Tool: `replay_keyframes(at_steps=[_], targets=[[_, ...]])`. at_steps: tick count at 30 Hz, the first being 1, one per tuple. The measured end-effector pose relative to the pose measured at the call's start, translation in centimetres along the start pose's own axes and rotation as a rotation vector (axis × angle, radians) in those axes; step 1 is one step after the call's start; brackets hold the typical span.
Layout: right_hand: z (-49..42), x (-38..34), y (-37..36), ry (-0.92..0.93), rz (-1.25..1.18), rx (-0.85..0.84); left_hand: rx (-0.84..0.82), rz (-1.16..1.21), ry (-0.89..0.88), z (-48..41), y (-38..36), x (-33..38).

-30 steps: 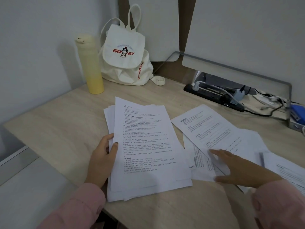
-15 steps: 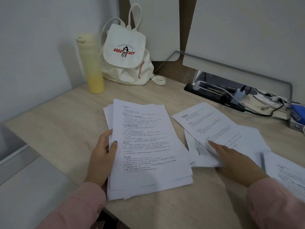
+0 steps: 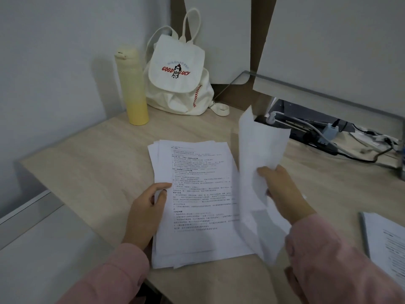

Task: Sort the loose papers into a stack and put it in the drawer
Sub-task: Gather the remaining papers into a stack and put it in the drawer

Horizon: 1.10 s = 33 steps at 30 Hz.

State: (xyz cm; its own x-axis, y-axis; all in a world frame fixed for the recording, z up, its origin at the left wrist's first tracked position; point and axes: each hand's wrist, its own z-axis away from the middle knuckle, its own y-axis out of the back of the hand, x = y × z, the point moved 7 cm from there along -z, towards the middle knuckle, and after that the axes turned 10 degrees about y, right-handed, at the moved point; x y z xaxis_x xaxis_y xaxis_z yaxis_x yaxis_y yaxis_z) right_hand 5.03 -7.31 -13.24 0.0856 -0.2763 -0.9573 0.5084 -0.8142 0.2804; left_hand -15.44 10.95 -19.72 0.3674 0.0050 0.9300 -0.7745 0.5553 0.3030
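A loose stack of printed white papers (image 3: 197,194) lies on the wooden desk (image 3: 87,172) in front of me. My left hand (image 3: 149,207) holds the stack's left edge, thumb on the top sheet. My right hand (image 3: 282,189) grips a few lifted sheets (image 3: 260,150), which stand tilted above the stack's right side with their blank backs toward me. Another printed sheet (image 3: 388,244) lies at the desk's right edge. No drawer is in view.
A yellow bottle (image 3: 131,88) and a white canvas backpack (image 3: 177,77) stand at the back left by the wall. A black power strip with cables (image 3: 317,137) runs along the back right under a raised shelf (image 3: 328,93).
My right hand picked up the sheets that lay on the desk to the right and swung them up and left over the stack. My left hand stayed on the stack.
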Motion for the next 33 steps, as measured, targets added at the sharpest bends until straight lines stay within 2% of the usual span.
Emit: replay_keyframes(at_steps=[5,6,8,11,15,18,21,25,29,33], targets=[[1.6,-0.2,-8.7,-0.101,-0.414,-0.333,-0.021,0.011,0.034,0.3,-0.3,0.2],[2.0,-0.2,-10.0,-0.106,-0.395,-0.398,-0.013,0.006,0.048,0.3,-0.3,0.1],[2.6,0.4,-11.7,-0.058,-0.173,-0.455,0.005,-0.030,0.050,0.1,-0.2,-0.1],[2.9,0.7,-12.7,0.145,0.157,-0.403,0.024,-0.083,0.013,-0.2,-0.1,-0.2],[4.4,1.1,-14.3,0.475,0.537,-0.447,0.073,-0.152,-0.031,-0.6,0.1,-0.2],[5.6,1.1,-14.5,0.678,0.707,-0.423,0.082,-0.182,-0.054,-0.6,0.0,-0.1],[5.9,0.8,-13.1,0.767,0.778,-0.318,0.072,-0.184,-0.054,-0.6,-0.1,-0.1],[6.6,1.0,-13.5,0.865,0.921,-0.303,0.057,-0.139,-0.041,-0.7,-0.1,-0.4],[7.0,0.6,-14.4,0.879,1.001,-0.261,0.049,-0.115,-0.049,-0.7,-0.1,-0.4],[7.6,0.0,-14.8,0.898,0.973,-0.209,0.048,-0.096,-0.064,-0.8,-0.1,-0.5]])
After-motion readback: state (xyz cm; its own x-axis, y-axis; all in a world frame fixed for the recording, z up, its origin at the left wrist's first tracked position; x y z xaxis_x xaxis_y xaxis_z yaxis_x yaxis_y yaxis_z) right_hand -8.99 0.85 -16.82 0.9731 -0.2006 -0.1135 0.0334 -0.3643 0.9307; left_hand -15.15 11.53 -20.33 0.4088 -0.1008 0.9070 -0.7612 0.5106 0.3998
